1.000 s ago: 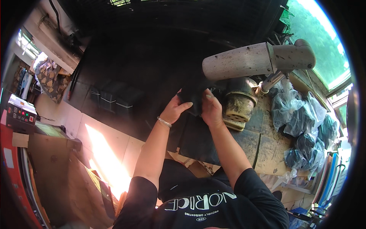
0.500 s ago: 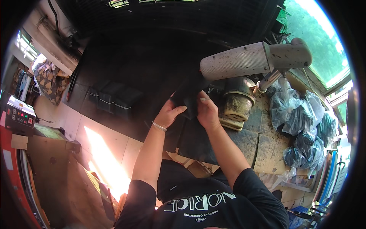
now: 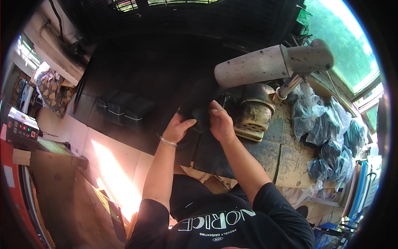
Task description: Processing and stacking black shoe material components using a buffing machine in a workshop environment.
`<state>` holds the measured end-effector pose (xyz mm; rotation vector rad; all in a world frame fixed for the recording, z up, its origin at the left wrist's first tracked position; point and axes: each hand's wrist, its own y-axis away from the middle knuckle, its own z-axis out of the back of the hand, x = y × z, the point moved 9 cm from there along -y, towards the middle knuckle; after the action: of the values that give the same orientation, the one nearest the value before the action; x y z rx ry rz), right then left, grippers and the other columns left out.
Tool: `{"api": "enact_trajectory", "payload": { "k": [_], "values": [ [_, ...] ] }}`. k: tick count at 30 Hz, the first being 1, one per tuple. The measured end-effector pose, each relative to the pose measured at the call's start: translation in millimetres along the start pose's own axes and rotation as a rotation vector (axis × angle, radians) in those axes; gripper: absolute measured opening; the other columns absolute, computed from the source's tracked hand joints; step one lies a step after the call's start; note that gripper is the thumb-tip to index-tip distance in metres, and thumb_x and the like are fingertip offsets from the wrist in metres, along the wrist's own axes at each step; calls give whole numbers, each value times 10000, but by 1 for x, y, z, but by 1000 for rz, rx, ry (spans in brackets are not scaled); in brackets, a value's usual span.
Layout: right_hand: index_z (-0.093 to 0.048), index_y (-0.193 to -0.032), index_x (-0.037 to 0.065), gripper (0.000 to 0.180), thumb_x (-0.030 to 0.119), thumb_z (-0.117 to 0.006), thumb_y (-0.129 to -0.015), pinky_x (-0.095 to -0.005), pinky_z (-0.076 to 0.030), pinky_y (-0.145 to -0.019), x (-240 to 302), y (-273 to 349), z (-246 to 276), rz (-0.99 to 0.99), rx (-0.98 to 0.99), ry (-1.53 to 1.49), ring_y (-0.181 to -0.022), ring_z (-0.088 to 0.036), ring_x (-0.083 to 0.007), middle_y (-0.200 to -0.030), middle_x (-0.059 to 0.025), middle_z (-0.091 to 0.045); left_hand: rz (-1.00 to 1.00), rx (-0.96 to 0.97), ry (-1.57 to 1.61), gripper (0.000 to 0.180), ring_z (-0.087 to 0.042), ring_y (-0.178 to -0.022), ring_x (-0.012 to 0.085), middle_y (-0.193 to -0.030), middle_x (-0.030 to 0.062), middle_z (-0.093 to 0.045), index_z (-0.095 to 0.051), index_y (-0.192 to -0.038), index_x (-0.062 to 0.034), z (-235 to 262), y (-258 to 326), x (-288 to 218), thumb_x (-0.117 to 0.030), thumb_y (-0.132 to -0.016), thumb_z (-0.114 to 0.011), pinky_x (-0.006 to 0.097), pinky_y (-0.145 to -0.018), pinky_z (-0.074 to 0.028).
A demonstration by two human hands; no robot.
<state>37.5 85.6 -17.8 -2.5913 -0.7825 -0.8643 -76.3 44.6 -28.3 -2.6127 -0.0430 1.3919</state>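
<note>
Both my hands meet over the dark worktable [image 3: 157, 143], holding a black, flexible-looking piece [image 3: 202, 118] between them. Its outline melts into the dark surface behind, so its exact kind and far end cannot be made out. My left hand [image 3: 177, 128], with a bracelet at the wrist, grips its left side, thumb lying on top. On the other side, my right hand [image 3: 222, 125] pinches it with bent fingers. Just right of that hand stands a grimy, round-bodied machine [image 3: 256, 112]. Above it hangs a grey, ribbed lamp-like head [image 3: 251, 68] on a metal arm.
Several black stacks [image 3: 124, 110] tied with white bands lie on the table's left. Clear plastic bags [image 3: 319, 120] with dark contents crowd the right side near a window. A control box [image 3: 23, 126] with lit buttons stands far left, above a brown carton [image 3: 54, 182].
Both hands have shifted slightly left in the picture with the black piece still between them. The view itself has moved a little. The tied stacks look unmoved.
</note>
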Motion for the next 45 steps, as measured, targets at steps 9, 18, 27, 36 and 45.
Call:
{"api": "enact_trajectory", "payload": {
  "k": [9,18,27,36,45],
  "values": [
    [-508,-1320,-38,535,165,-451,-829,-315,-372,-1036,3,0,-19,-2,32,43,-1187,-535,-205,-1285,-117,-583,-4,5,23,638,-471,-1296,191,-1392,63,-518,-417,-1435,-24,7,8,-3,21,-854,-677,338,-1116,-333],
    [-502,-1343,-47,552,155,-452,-832,-310,-363,-1043,2,-6,-29,-3,91,73,-1193,-528,-199,-1295,-120,-581,-56,3,53,656,-461,-1314,200,-1422,79,-502,-412,-1444,-5,8,9,-14,47,-841,-665,340,-1123,-325],
    [-520,-1328,-61,510,101,-509,-845,-304,-362,-1043,-13,-13,-12,-26,33,42,-1183,-531,-194,-1297,-109,-581,-70,-42,62,612,-503,-1271,231,-1344,81,-564,-461,-1398,-11,18,11,-18,-8,-831,-692,369,-1112,-344],
    [-410,-1412,-77,598,143,-606,-892,-348,-359,-1074,-4,24,-18,-140,13,303,-1243,-485,-197,-1335,-124,-545,1,-79,49,599,-508,-1268,233,-1347,81,-559,-440,-1409,-7,12,39,-3,4,-858,-675,364,-1107,-355],
    [-476,-1327,38,550,147,-668,-823,-370,-360,-1082,-44,153,24,-324,-129,35,-1213,-510,-204,-1279,-85,-560,-96,17,-1217,734,-563,-1183,321,-1377,105,-544,-439,-1441,-100,-103,98,16,48,-752,-644,368,-989,-487]
  ]
}}
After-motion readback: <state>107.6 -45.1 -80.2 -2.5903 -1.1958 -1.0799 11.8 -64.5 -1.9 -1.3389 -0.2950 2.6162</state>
